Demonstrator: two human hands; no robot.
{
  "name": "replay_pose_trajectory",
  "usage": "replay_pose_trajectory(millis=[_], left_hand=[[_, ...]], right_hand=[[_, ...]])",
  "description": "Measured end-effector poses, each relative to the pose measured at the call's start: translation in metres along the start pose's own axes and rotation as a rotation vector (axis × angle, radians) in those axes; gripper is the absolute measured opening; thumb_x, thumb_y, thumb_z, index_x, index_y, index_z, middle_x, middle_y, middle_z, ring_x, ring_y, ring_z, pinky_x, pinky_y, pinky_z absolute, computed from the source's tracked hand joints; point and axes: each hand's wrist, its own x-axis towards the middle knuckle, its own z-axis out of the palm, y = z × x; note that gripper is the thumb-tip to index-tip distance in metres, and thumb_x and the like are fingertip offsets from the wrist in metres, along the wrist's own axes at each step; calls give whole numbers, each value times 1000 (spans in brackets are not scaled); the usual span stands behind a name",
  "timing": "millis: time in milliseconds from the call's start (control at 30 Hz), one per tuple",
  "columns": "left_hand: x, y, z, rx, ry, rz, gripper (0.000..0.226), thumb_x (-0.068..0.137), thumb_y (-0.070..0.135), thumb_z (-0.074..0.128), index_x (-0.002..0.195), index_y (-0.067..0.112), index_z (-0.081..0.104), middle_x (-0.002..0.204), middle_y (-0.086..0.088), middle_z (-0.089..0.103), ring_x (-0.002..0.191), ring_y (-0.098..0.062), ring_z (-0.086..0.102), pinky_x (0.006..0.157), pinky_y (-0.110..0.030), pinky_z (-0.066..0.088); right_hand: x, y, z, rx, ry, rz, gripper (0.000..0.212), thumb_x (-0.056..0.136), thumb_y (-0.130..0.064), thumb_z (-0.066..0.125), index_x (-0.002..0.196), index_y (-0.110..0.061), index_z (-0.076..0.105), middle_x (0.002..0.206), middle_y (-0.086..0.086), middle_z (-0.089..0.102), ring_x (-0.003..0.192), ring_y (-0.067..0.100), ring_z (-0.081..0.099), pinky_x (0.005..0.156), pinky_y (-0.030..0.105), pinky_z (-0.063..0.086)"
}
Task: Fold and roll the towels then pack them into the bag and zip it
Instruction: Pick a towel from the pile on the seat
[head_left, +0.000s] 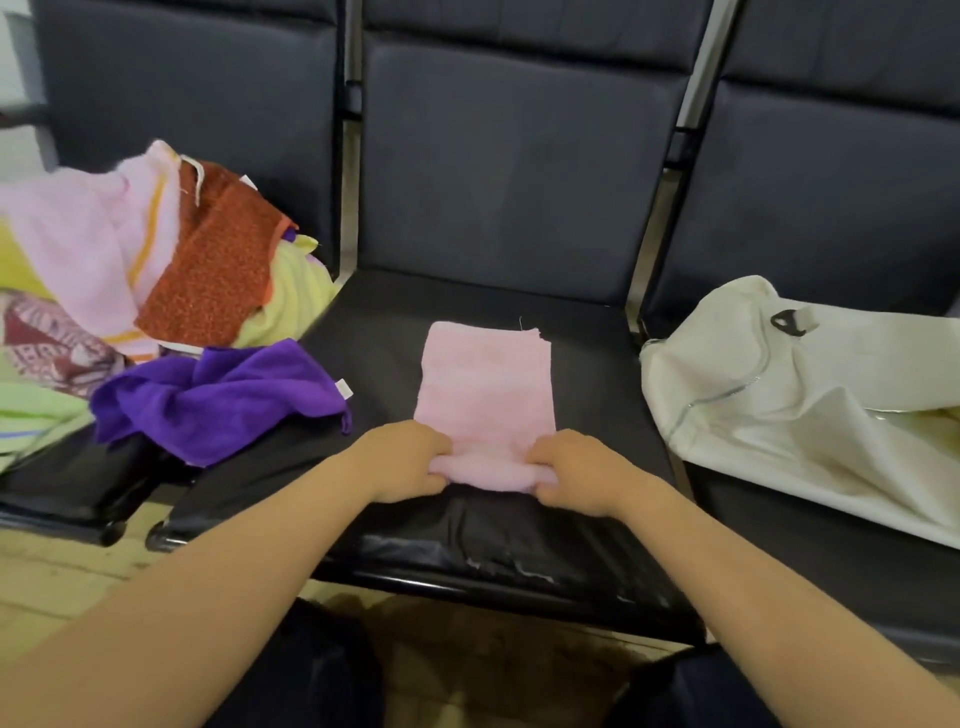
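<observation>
Both of our hands grip the near, rolled end of the pink towel (485, 384): our left hand (402, 460) holds its left side and our right hand (576, 475) its right, fingers curled over the roll. The rest of the towel lies flat as a folded strip on the black middle seat (597, 364). The cream bag (779, 395) lies slumped on the right seat, while a purple towel (218, 400) and a heap of towels (156, 270) lie on the left.
</observation>
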Motion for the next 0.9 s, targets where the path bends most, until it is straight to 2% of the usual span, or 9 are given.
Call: replay_pose_trajectory(millis=[67, 167, 267, 367, 433, 533, 600, 733, 900], left_hand=[[-2, -4, 1, -56, 24, 19, 23, 83, 32, 57, 102, 21, 62, 102, 4, 63, 93, -19, 57, 76, -31, 45], [-4, -9, 3, -153, 73, 26, 30, 77, 32, 53, 104, 22, 63, 102, 5, 62, 93, -16, 56, 82, -32, 46], [-7, -16, 8, -324, 164, -8, 30, 77, 32, 49, 101, 21, 63, 98, 5, 63, 91, -15, 58, 82, -31, 46], [-15, -23, 18, -484, 256, -74, 17, 84, 20, 63, 97, 29, 58, 90, 7, 65, 81, -12, 61, 76, -28, 48], [-21, -27, 24, -566, 278, -83, 22, 82, 16, 70, 92, 32, 59, 88, 10, 66, 83, -9, 63, 78, -28, 50], [-22, -30, 26, -676, 308, -110, 15, 83, 20, 71, 91, 28, 62, 88, 6, 68, 86, -15, 65, 82, -35, 52], [-17, -29, 23, -744, 317, -161, 6, 86, 21, 67, 90, 20, 63, 87, -2, 68, 86, -21, 64, 83, -40, 49], [-6, -22, 19, -765, 326, -223, 8, 92, 16, 59, 94, 8, 60, 86, -6, 64, 82, -18, 57, 80, -36, 46], [7, -15, 12, -640, 327, -347, 18, 96, 25, 50, 101, 8, 56, 95, -7, 62, 90, -24, 57, 81, -36, 45]], right_hand=[[-7, 12, 11, 15, 124, -36, 26, 79, -37, 48, 91, -19, 62, 96, -2, 59, 92, 22, 55, 80, 38, 46], [-6, 19, 14, -7, 252, -68, 56, 71, -48, 32, 100, -15, 68, 107, -2, 63, 99, 19, 54, 89, 35, 45], [-11, 19, 14, 246, 343, -60, 41, 84, -38, 43, 93, -5, 66, 94, 7, 64, 88, 22, 56, 81, 38, 47], [-22, 27, 21, 426, 347, -99, 12, 93, -21, 59, 101, -13, 63, 90, -2, 64, 81, 8, 57, 69, 23, 43], [-26, 31, 25, 447, 293, -128, 17, 90, -31, 65, 104, -27, 58, 90, -14, 61, 80, 2, 56, 67, 16, 42], [-24, 32, 28, 439, 234, -115, 27, 86, -31, 68, 108, -32, 54, 97, -14, 61, 84, 5, 58, 73, 19, 47], [-21, 31, 22, 516, 291, -81, 19, 87, -21, 64, 100, -30, 54, 88, -6, 63, 76, 11, 58, 69, 22, 47], [-12, 26, 10, 759, 375, 20, 13, 90, -8, 59, 87, -19, 64, 79, 1, 61, 69, 11, 53, 62, 12, 42], [8, 25, 10, 781, 389, 279, 13, 95, -24, 55, 106, -17, 57, 99, -3, 58, 92, 13, 56, 71, 17, 43]])
